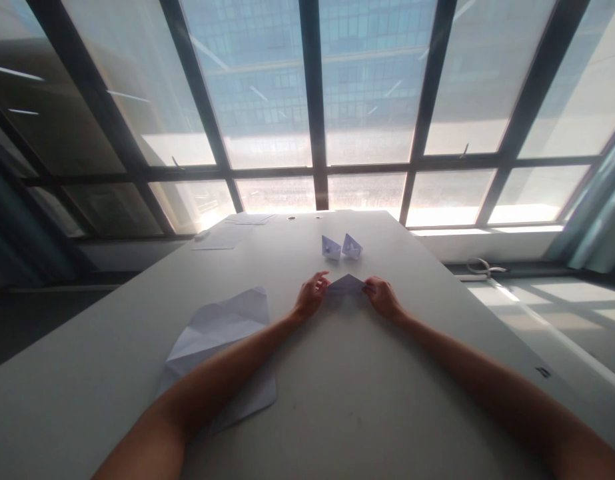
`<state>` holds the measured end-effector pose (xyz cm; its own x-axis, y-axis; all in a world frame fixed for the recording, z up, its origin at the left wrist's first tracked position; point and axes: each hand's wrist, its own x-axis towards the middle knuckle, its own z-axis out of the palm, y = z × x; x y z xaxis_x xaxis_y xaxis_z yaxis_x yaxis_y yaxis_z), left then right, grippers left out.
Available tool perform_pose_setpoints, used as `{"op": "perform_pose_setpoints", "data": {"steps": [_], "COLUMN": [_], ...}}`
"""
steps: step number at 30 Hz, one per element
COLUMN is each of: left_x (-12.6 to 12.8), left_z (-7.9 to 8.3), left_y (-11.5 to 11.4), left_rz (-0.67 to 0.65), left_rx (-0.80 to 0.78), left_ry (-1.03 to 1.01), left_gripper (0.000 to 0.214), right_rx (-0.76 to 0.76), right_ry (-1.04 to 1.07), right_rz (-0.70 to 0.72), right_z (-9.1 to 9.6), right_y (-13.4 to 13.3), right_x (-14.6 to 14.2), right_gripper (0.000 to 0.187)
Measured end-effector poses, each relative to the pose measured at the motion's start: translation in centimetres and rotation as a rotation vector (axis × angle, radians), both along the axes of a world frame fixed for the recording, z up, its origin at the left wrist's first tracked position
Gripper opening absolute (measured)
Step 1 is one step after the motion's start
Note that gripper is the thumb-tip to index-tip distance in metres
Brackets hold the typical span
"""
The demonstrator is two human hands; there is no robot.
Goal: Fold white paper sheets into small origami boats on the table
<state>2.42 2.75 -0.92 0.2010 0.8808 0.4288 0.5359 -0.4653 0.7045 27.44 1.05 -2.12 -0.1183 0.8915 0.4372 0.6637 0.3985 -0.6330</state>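
Observation:
A small folded white paper piece (346, 285) lies on the grey table (337, 373) between my hands. My left hand (310, 295) pinches its left corner, fingers curled. My right hand (380, 295) grips its right corner, fingers closed. Beyond it stand two small folded paper boats (331, 247) (352, 246), side by side and untouched. Both of my forearms stretch across the table toward the paper.
A larger, creased white sheet (222, 333) lies on the table under my left forearm. More flat sheets (214, 243) (250, 218) rest at the far left end of the table. Tall windows with dark frames (314, 133) stand behind. The table's right edge drops to the floor.

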Motion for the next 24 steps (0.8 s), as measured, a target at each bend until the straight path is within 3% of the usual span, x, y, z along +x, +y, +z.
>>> {"op": "perform_pose_setpoints", "data": {"steps": [7,10,13,17,24], "left_x": [-0.31,-0.41,-0.37,-0.24,-0.45], "left_z": [-0.28,-0.4,-0.46,-0.33,-0.29], "left_y": [0.49,0.48,0.37,0.14,0.21], "left_rz": [0.04,0.131,0.204,0.146,0.124], "left_rx": [-0.015,0.055,0.005,-0.051,-0.057], "left_ry": [0.086,0.187,0.318,0.411,0.37], "left_gripper": [0.032,0.039,0.043,0.031,0.019], "right_rx": [0.009,-0.003,-0.008,-0.005,-0.003], "right_ry": [0.035,0.033,0.025,0.024,0.026], "right_rz": [-0.006,-0.002,-0.01,-0.021,-0.028], "right_z": [-0.35,-0.38,-0.34,-0.27,-0.26], "right_y": [0.71,0.74,0.71,0.72,0.74], "right_x": [0.65,0.64,0.61,0.64,0.59], "right_gripper": [0.022,0.021,0.02,0.02,0.019]}}
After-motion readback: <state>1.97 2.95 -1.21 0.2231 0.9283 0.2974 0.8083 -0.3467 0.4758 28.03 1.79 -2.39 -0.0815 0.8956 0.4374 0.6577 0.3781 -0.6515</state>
